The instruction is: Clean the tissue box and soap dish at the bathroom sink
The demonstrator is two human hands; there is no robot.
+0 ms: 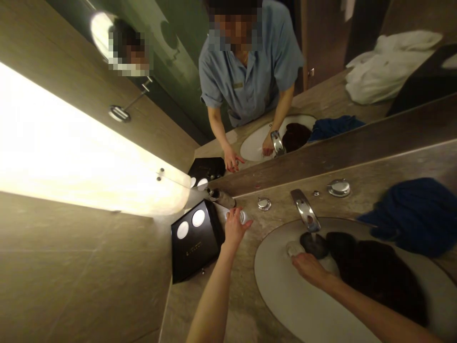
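Note:
My left hand [233,227] reaches to the back of the stone counter [250,267] and grips a small white bottle [244,217] beside a black tray [194,240]. My right hand [310,267] is inside the white sink basin [285,295], under the chrome tap [304,209], closed around a small pale object [293,247] that I cannot identify. A dark brown cloth [378,271] lies in the basin just right of that hand.
A dark blue cloth [414,214] lies on the counter at the right. Two chrome knobs [264,204] [339,187] flank the tap. The mirror [321,71] behind reflects a person in a blue shirt and white towels. A lit wall panel [71,152] glows at left.

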